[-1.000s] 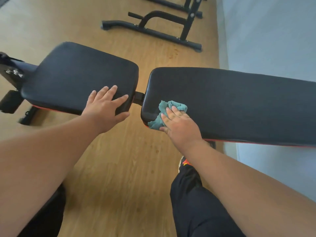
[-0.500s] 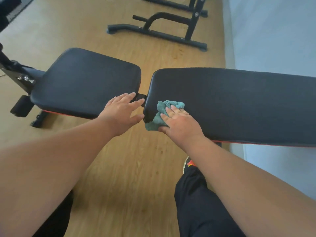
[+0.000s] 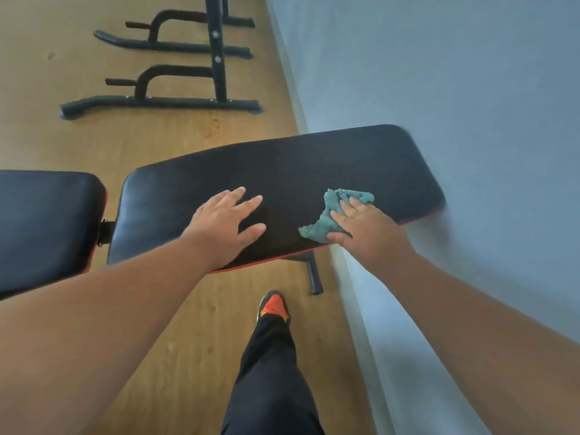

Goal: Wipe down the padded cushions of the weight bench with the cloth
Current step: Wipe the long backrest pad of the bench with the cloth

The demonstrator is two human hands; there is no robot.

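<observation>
The weight bench has two black padded cushions with red trim. The long back cushion point(image 3: 298, 171) runs across the middle toward the wall; the shorter seat cushion point(image 3: 44, 221) lies at the left edge. My right hand point(image 3: 364, 227) presses a crumpled teal cloth point(image 3: 332, 215) flat against the right part of the long cushion, fingers straight over it. On the same cushion's middle, near its front edge, rests my left hand point(image 3: 229, 221), palm down with fingers spread.
A grey wall point(image 3: 455, 73) stands close behind the bench's right end. Black metal stand frames point(image 3: 163, 102) sit on the wooden floor beyond the bench. My leg in black trousers and an orange shoe point(image 3: 273, 306) stand under the front edge, beside a bench foot point(image 3: 314, 277).
My right hand has slid the cloth from the long cushion's left end toward its right end. My left hand left the seat cushion and now lies on the long cushion. The view swung right.
</observation>
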